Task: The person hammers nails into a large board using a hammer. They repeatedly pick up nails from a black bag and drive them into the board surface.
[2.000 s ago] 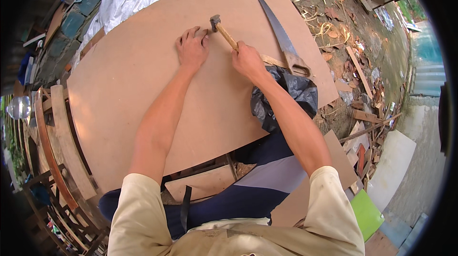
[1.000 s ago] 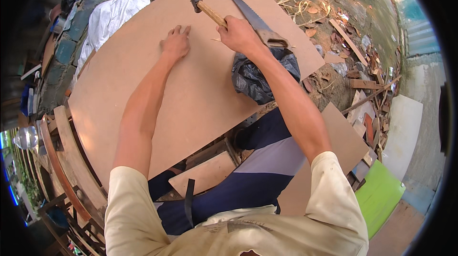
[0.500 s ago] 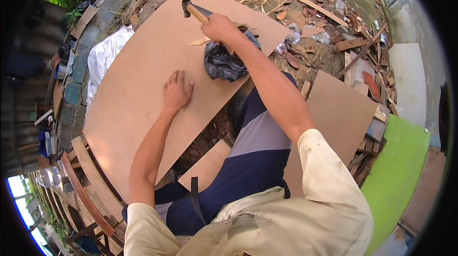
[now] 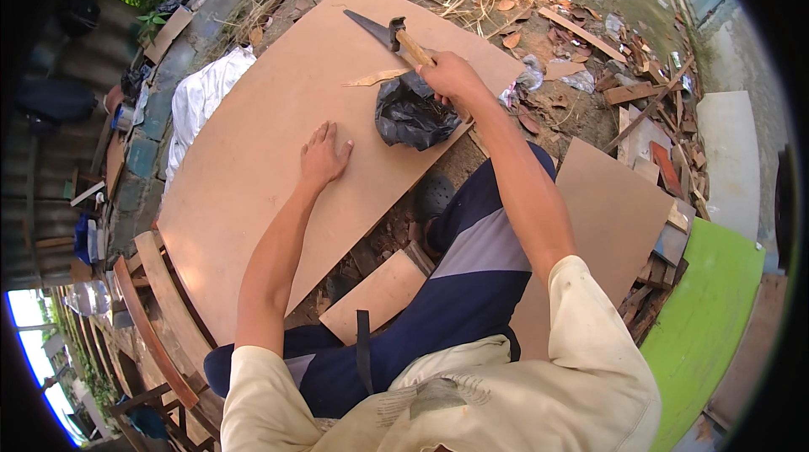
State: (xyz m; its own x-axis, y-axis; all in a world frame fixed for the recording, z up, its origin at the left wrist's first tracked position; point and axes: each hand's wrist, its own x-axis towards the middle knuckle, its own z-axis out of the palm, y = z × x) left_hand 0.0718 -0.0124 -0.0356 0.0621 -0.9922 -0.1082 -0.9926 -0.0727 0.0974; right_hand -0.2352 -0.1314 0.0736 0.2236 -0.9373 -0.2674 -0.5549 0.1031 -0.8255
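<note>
My right hand (image 4: 451, 79) is closed round the wooden handle of a hammer (image 4: 413, 46), held above the far right part of a large brown board (image 4: 253, 165). Just under that hand sits a black plastic bag (image 4: 411, 115), its contents hidden. Behind the hammer head a dark saw blade (image 4: 368, 28) lies on the board, with its handle out of sight. A thin, pale-brown pointed piece (image 4: 377, 78) rests beside the bag. My left hand (image 4: 323, 157) lies flat on the board with its fingers spread, holding nothing.
Wood scraps (image 4: 653, 106) and dry leaves litter the ground at the right. A smaller brown board (image 4: 602, 199) and a green panel (image 4: 704, 326) lie to my right. White sheeting (image 4: 202, 98) drapes beyond the board's left edge. Curved wooden pieces (image 4: 156, 334) stand at the lower left.
My right hand has drawn the hammer rightward and nearer, uncovering more of the saw blade. My left hand stays flat on the board. The whole view has shifted slightly.
</note>
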